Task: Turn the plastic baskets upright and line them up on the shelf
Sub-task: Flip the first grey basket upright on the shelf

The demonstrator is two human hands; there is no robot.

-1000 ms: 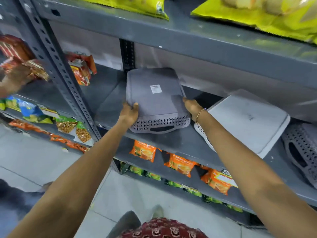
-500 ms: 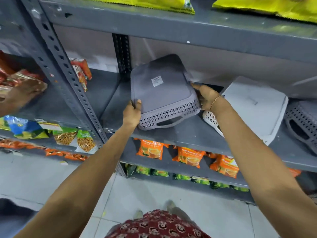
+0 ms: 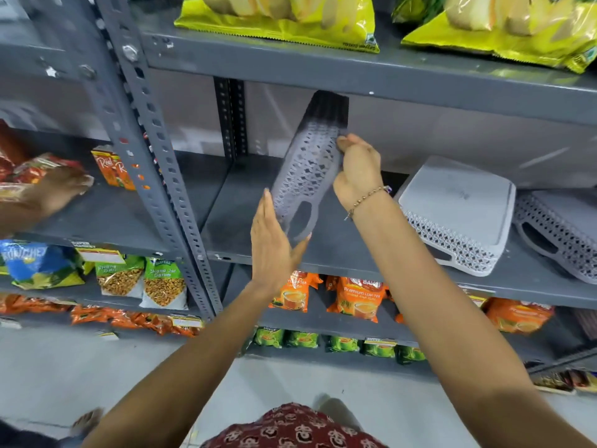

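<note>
Gripping tilted grey basket | right hand clasps rim | left hand flat beneath

We stand one basket on edge between our hands; two more baskets lie overturned to its right on the shelf.

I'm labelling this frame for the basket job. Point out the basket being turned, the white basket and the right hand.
grey basket (image 3: pixel 307 163), head view, on its perforated side wall.
white basket (image 3: pixel 452 202), head view, on its upturned flat bottom.
right hand (image 3: pixel 358 169), head view, on the back of the hand.
</note>
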